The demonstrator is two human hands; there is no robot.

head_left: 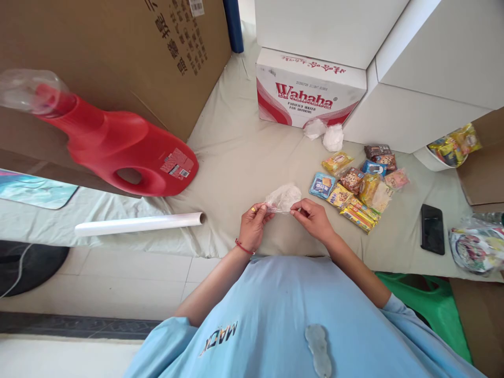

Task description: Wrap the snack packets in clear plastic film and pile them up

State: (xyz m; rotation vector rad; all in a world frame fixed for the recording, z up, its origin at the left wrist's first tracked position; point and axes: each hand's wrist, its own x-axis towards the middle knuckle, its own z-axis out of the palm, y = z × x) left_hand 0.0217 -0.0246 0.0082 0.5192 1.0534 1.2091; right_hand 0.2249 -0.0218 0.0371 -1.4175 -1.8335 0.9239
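A crumpled, see-through piece of plastic film (284,197) is stretched between my two hands, just above the cloth-covered table. My left hand (254,223) pinches its left edge between thumb and fingers; a red cord is on that wrist. Its right edge is pinched by my right hand (313,218). To the right lies a group of packaged snacks, among them a blue packet (322,185) and a yellow striped packet (359,214). Two crumpled whitish plastic bundles, one of them a white bundle (333,137), rest against the Wahaha carton.
A white roll (139,224) lies at the left front edge. Behind it stands a tilted red bottle (134,149) by a large cardboard box (118,52). The Wahaha carton (311,92) is at the back. A bowl of snacks (433,158) and a black phone (432,229) are at right.
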